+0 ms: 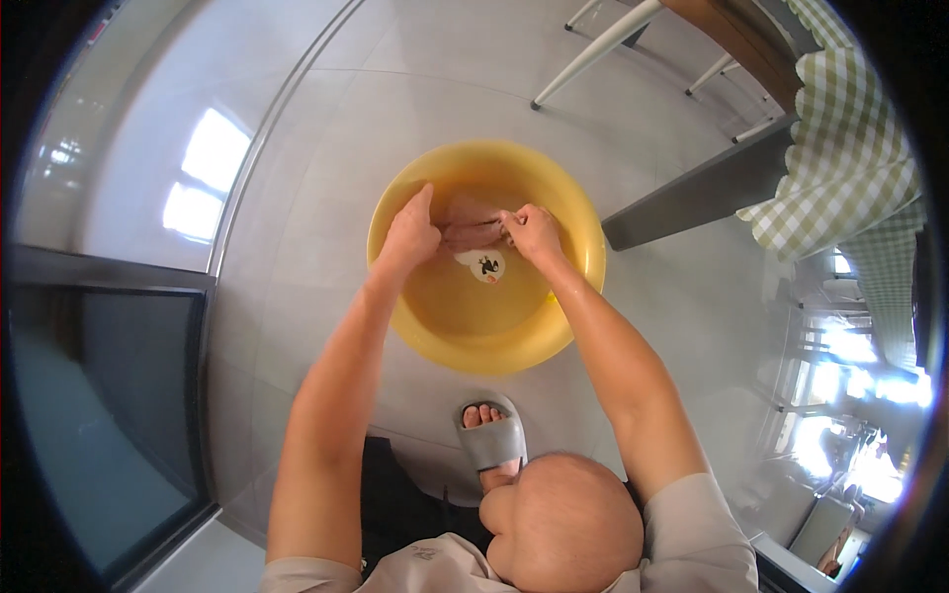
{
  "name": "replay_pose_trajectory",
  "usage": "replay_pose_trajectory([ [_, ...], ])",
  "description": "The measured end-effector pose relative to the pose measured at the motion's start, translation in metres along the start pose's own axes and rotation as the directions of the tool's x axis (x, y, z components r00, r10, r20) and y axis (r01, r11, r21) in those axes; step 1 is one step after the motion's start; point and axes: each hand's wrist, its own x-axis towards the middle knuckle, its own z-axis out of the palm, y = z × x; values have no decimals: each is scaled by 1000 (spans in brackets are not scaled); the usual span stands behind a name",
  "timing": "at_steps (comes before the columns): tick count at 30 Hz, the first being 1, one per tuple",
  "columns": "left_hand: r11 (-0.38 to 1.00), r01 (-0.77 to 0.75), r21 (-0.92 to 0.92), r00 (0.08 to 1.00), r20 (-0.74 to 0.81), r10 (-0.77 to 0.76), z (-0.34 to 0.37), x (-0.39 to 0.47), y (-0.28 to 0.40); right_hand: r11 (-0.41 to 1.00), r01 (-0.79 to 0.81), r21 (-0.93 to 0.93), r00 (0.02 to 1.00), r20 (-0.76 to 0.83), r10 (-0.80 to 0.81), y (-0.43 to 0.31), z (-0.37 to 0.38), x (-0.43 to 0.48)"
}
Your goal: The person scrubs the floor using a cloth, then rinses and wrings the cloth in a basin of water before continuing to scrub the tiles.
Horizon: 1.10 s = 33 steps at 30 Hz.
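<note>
A round yellow plastic basin [493, 357] stands on the floor in front of me, with what looks like shallow clear water inside. Stretched across its far half is a wet, pale pink cloth [472, 234], bunched in folds between both hands. My left hand [415, 231] grips the cloth's left end near the basin wall, its fingers partly hidden and its thumb pointing away from me. At the right end, my right hand [535, 231] pinches the cloth between thumb and curled fingers. Just nearer than the cloth, a white patch with a cartoon figure [487, 265] shows on the basin's bottom.
A dark table leg [697, 185] reaches close to the basin's right side, beneath a green checked tablecloth [838, 148]. White chair legs [593, 59] stand beyond. My foot in a grey slide sandal [493, 437] is near the basin. A dark-framed glass panel [111, 415] lies left.
</note>
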Motion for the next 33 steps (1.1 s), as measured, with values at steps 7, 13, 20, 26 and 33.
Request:
replay_pose_trajectory([
  [7,986,-118,121,991,-43,124,-12,19,-23,984,95,-153,973,-195,-125,-19,32,8],
  [13,571,265,-777,894,-24,-448,67,9,-20,908,418,-40,863,-294,-410,-60,42,-21],
  [20,-249,330,-910,937,284,205,48,-6,-50,767,440,467,897,-203,-392,-156,42,-117],
  [26,-20,414,-910,842,391,-372,36,-6,4,875,455,164,883,-209,-420,-150,44,-90],
  [33,-175,251,-952,880,299,-368,28,3,-40,929,164,-331,986,59,-153,-69,24,6],
])
